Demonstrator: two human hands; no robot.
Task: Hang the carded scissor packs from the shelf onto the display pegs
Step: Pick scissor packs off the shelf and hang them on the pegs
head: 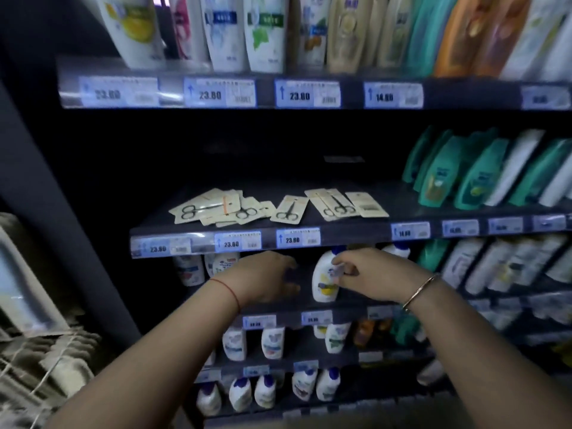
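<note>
Both hands reach below the shelf [216, 235] edge: left hand [266, 278] loosely spread, gripping nothing I can make out; right hand [362, 269] with fingertips pinched on something small and blurred, can't tell what. Carded scissor packs [216, 209] lie loose and flat on the shelf above the hands, well apart from both. White bottle [323, 280] stands between the hands.

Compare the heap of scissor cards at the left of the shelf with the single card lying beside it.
The heap of scissor cards overlaps at mixed angles; the single card lies alone, touching nothing. The heap has an orange band across it; the single card has none. Both are cream cards holding small dark scissors, flat on the same shelf.
</note>
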